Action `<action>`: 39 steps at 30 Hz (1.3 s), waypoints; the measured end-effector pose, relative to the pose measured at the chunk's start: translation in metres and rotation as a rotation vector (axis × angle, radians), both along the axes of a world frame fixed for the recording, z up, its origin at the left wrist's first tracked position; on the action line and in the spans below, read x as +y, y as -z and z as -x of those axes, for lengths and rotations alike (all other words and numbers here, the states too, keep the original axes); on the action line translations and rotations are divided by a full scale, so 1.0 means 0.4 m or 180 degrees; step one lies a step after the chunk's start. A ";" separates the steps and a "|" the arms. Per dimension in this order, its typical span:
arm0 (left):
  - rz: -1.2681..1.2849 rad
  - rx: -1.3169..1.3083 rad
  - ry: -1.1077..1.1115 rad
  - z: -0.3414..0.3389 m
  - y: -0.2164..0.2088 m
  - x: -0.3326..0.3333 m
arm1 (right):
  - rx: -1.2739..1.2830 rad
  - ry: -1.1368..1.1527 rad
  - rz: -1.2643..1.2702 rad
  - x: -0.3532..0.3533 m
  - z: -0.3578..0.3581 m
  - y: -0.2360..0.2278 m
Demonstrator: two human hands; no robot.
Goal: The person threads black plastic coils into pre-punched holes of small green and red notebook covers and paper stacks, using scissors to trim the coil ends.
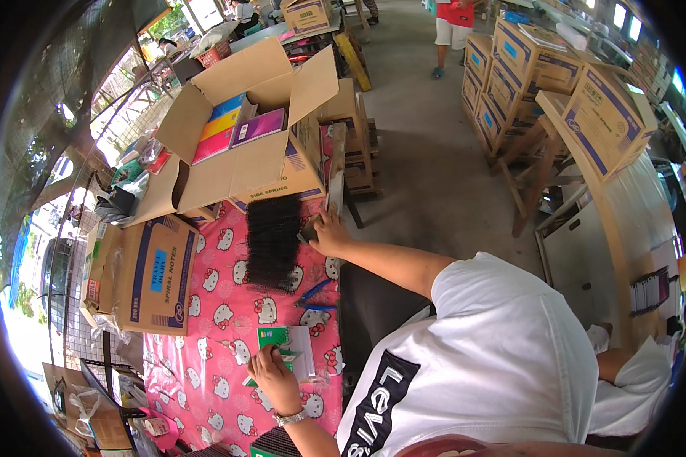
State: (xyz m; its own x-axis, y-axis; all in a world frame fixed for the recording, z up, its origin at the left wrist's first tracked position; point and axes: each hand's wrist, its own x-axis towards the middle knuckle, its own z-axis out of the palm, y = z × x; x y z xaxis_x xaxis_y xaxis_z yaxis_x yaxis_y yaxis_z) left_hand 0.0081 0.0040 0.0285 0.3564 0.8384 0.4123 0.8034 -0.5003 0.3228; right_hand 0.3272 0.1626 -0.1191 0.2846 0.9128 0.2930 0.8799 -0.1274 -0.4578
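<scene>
My left hand [274,375], with a watch at the wrist, has its fingers curled over a small green notebook [270,335] with white pages. The notebook lies on a pink table cover [206,381] printed with white cats. Farther along the table edge, my right hand [329,233] closes round a small dark object [310,228]; its kind is unclear. Beside it lies a bundle of black spiral binding coils [273,240]. Pliers with blue handles [316,295] rest between the coils and the notebook.
An open carton [244,179] holds colourful spiral notebooks [225,126] at the table's far end. A closed carton [156,274] stands at the left. Stacked cartons [511,84] and a wooden bench [541,137] are on the right. Beyond, a person [451,30] stands in the aisle.
</scene>
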 end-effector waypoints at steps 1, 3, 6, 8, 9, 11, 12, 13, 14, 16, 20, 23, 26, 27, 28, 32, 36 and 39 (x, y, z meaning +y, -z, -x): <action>0.0014 -0.0074 -0.0004 -0.008 -0.010 -0.005 | -0.0216 0.0064 0.0106 -0.011 -0.005 0.031; 0.0053 -0.0109 -0.0084 -0.005 -0.014 -0.014 | -0.0156 -0.0142 0.0288 -0.020 0.002 0.027; 0.0046 0.0025 -0.0201 0.015 -0.012 -0.024 | -0.0302 -0.0472 0.0089 -0.001 0.022 0.028; -0.0038 0.0191 -0.0256 0.016 -0.004 -0.011 | -0.0146 -0.0799 0.0212 0.036 0.014 0.032; -0.0071 0.0322 -0.0251 0.012 0.004 -0.005 | -0.0232 -0.0838 0.0336 0.039 -0.007 0.026; -0.0166 0.0291 -0.0242 0.001 0.000 0.009 | -0.0591 -0.0581 0.0708 0.035 -0.025 -0.070; -0.0212 0.0169 -0.0280 0.005 0.004 0.011 | -0.0677 -0.0483 0.0588 0.028 -0.024 -0.107; -0.0266 0.0053 -0.0302 0.017 0.003 0.009 | -0.0683 -0.0506 0.0501 0.029 -0.012 -0.149; -0.0279 0.0004 -0.0457 0.023 -0.011 0.015 | -0.0082 -0.0903 0.0556 0.041 -0.013 -0.201; -0.0280 -0.0082 -0.0705 0.029 -0.043 0.015 | 0.0865 -0.1687 0.0290 0.074 -0.002 -0.295; 0.0229 -0.0274 -0.0963 0.050 0.015 0.067 | 0.1754 -0.3206 0.0393 0.139 0.122 -0.542; 0.0232 0.0171 -0.1113 0.043 0.120 0.088 | 0.1491 -0.3451 -0.0906 0.252 0.249 -0.668; 0.0137 -0.0046 -0.1144 0.035 0.107 0.080 | 0.0972 -0.2757 -0.1402 0.436 0.379 -0.762; 0.0081 -0.0126 -0.1122 0.031 0.104 0.083 | 0.0786 -0.2518 -0.1564 0.539 0.405 -0.753; 0.0119 -0.0173 -0.1088 0.023 0.093 0.093 | 0.0589 -0.2252 -0.1738 0.650 0.410 -0.722; 0.0092 0.0005 -0.1194 0.021 0.097 0.087 | -0.0199 -0.1610 -0.0441 0.854 0.442 -0.652; 0.0240 -0.0053 -0.1321 0.025 0.099 0.067 | -0.0585 -0.1554 0.0155 0.936 0.470 -0.613; 0.0207 -0.0148 -0.1212 0.007 0.081 0.092 | -0.0906 -0.1098 -0.0792 1.058 0.433 -0.583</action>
State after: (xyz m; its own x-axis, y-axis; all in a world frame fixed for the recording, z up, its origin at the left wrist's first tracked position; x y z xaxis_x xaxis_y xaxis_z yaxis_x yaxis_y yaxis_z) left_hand 0.0052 0.0407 -0.0038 -0.0031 0.9321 0.3622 0.9115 -0.1464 0.3844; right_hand 0.1539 0.5858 0.1142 -0.1436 0.8322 0.5355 0.9457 0.2748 -0.1734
